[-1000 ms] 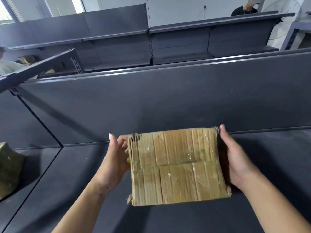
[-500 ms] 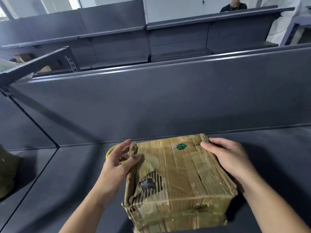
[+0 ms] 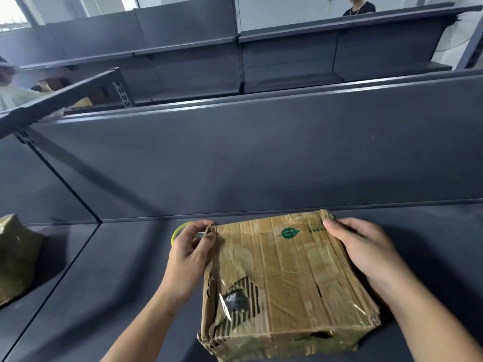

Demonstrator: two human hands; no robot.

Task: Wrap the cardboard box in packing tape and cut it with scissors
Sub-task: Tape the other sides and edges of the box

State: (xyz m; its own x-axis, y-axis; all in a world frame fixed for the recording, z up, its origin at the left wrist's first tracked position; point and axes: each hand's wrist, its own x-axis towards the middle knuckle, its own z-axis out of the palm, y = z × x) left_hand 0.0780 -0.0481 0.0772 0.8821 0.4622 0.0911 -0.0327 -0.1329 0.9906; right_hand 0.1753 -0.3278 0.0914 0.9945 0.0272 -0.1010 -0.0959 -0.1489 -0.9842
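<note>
Cardboard box (image 3: 285, 280) lies flat on the dark shelf deck (image 3: 104, 296). Its top and near faces are glossy with clear tape. A torn patch (image 3: 235, 299) at the box's near-left shows bare corrugation.

Left hand (image 3: 188, 257): fingers and thumb curled onto the box's frayed far-left corner, probably steadying it or seating a tape end. Cannot tell whether tape lies between them.

Right hand (image 3: 366, 249): fingers curled over the box's far-right corner, judged a counter-hold so the box does not slide.

Tape roll (image 3: 177, 231): only a yellow-green rim shows just beyond the box's far-left corner, mostly hidden by the left hand. Scissors not in view.

Crumpled brown bundle (image 3: 15, 257) sits well left of the box. Upright back panel (image 3: 261, 158) stands close behind the box and may limit room for turning it.
</note>
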